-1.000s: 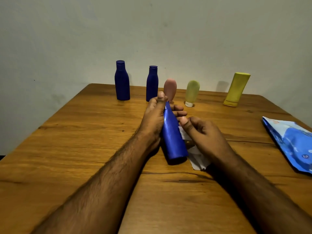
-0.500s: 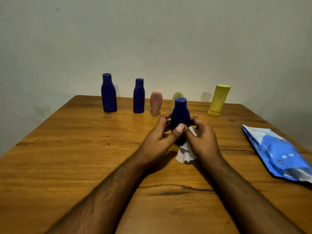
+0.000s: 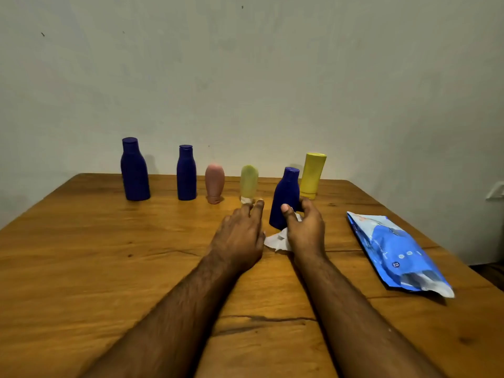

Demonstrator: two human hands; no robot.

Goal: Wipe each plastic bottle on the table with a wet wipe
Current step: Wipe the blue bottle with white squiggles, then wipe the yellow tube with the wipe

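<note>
A small dark blue bottle (image 3: pixel 284 197) stands upright on the wooden table (image 3: pixel 109 255), between the pale green tube (image 3: pixel 248 182) and the yellow bottle (image 3: pixel 312 174). My right hand (image 3: pixel 304 227) curls round its lower part, with a crumpled white wet wipe (image 3: pixel 278 240) under the palm. My left hand (image 3: pixel 240 236) lies flat over the table with straight fingers, the tips just short of the green tube's cap. Further left stand a pink tube (image 3: pixel 215 182) and two dark blue bottles (image 3: pixel 186 177), the bigger one (image 3: pixel 134 170) at the far left.
A blue pack of wet wipes (image 3: pixel 398 252) lies flat on the right side of the table, near its edge. The bottles form a row along the back edge against the pale wall. A crack runs through the tabletop between my forearms.
The blue bottle has moved away from me and to the right, and now stands on the table beside the yellow bottle. My left hand has let go of it and spread flat.
</note>
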